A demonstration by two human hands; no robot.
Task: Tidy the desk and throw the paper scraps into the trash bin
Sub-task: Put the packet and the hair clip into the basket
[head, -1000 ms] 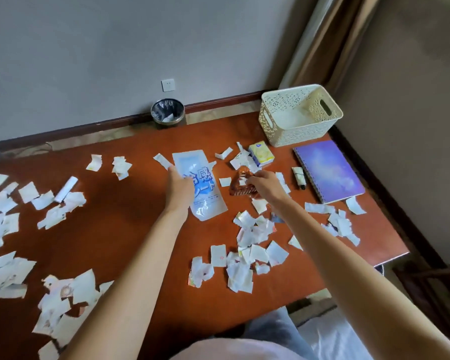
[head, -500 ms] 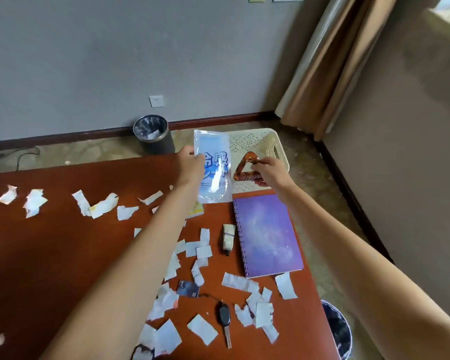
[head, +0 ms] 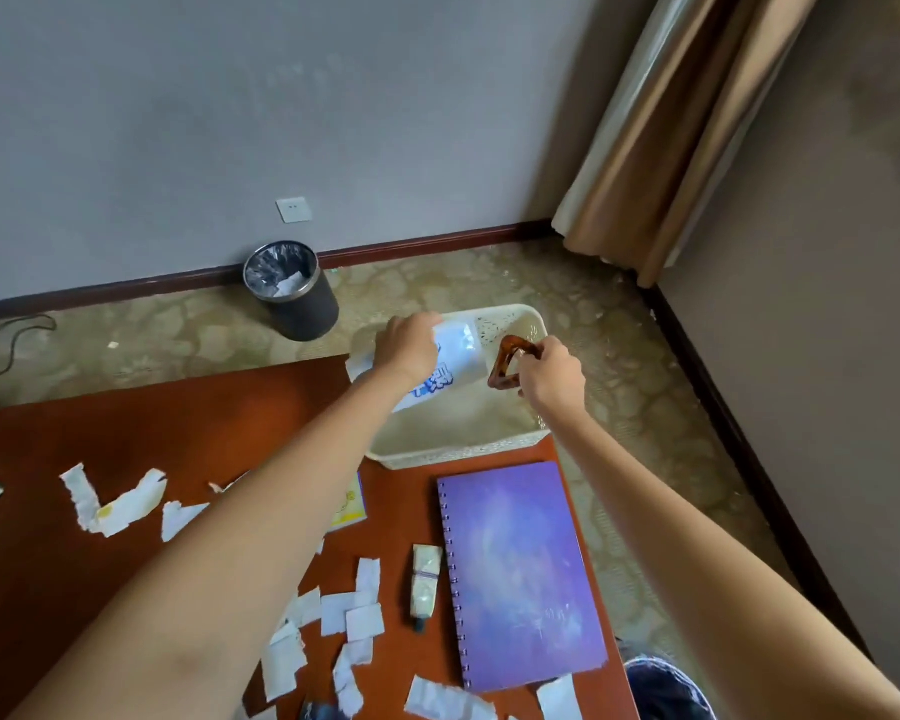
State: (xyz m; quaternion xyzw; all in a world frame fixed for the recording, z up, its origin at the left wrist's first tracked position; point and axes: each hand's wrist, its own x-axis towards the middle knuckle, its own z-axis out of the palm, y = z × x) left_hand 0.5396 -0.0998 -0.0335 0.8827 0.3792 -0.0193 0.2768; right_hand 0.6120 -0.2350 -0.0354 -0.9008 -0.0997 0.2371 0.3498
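Hands hovered over the cream perforated plastic basket (head: 458, 452).
Left hand (head: 409, 348) fingers (head: 427, 323) curled round a blue-white plastic pouch (head: 455, 350); right hand (head: 554, 379) fingers (head: 536, 353) pinched an amber triangular clip (head: 505, 363); torn white paper scraps (head: 365, 621) lay on the red-brown counter (head: 126, 423).

one purple spiral notebook (head: 520, 574), one cream plastic basket (head: 458, 452) beyond it, one pale tube (head: 427, 584) left of it, two dark round trash bins (head: 302, 309), over a dozen torn white paper scraps (head: 365, 621)

Purple notebook (head: 520, 574), cream basket (head: 458, 449) — red-brown desk (head: 126, 433)
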